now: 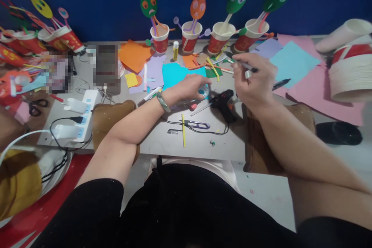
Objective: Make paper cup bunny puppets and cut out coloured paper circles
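My left hand (pixel 190 87) rests on the grey board (pixel 162 139) with its fingers curled round a small clear round object (pixel 204 91) beside a turquoise paper sheet (pixel 177 74). A green bangle circles that wrist. My right hand (pixel 255 79) hovers above the board to the right, fingers pinched on a dark pen (pixel 247 66) and a small white piece (pixel 248 74). A second dark pen (pixel 281 83) sticks out behind that hand. A black glue gun (pixel 223 100) lies between the hands.
Paper cups with bunny-eared paper faces (pixel 190 37) line the back. Coloured paper sheets, a glue stick (pixel 175 50), a yellow strip (pixel 183 130) and small snips (pixel 197 124) litter the board. A power strip (pixel 83 118) lies left, scissors (pixel 36 106) farther left, stacked cups (pixel 350 71) right.
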{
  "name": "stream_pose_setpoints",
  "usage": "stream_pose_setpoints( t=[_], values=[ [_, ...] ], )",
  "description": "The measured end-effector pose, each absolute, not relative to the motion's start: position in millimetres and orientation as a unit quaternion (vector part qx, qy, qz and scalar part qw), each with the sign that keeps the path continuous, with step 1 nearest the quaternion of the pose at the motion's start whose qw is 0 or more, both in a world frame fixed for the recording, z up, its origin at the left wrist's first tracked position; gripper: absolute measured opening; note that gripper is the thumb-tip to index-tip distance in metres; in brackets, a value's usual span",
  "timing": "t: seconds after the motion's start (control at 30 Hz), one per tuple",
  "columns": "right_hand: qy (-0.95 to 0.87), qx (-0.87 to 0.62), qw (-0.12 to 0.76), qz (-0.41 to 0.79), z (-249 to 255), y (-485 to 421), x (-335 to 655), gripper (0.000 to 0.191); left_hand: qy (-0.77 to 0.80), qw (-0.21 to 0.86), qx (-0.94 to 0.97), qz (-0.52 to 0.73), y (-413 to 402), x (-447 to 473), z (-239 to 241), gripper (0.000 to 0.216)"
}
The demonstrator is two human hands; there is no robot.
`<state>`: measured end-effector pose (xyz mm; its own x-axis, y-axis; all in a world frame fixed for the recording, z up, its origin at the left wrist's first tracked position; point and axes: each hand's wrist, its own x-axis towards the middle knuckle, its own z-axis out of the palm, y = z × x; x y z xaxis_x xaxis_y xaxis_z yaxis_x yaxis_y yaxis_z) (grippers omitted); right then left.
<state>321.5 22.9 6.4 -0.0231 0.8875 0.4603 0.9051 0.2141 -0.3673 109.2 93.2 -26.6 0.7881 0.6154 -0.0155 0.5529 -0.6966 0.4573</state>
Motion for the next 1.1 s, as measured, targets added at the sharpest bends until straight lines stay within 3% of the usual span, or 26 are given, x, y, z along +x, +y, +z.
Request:
stream_pose_setpoints(
  t=[0.1,0.27,0.43,0.6,0.9,1.1],
  values=[
    [-0.706,-0.631,0.320,-0.018,-2,28,328,0.034,0.364,0.227,0.898,0.102,95,101,-2,0.063],
    [-0.687,-0.647,0.330,-0.021,-12,30,346,0.034,0.482,0.144,0.854,0.131,86,69,66,0.056],
    [-0.688,-0.640,0.343,-0.009,-17,31,357,0.033,0.565,0.038,0.824,0.012,69,42,104,0.057],
    [-0.681,-0.637,0.361,0.015,-15,28,353,0.030,0.576,0.030,0.814,-0.073,70,27,108,0.057],
    [-0.712,-0.642,0.281,0.035,-19,35,360,0.030,0.604,0.021,0.782,-0.153,93,0,96,0.058],
    [-0.744,-0.614,0.252,0.075,-30,39,367,0.047,0.605,0.037,0.784,-0.137,101,-9,85,0.063]
  ],
)
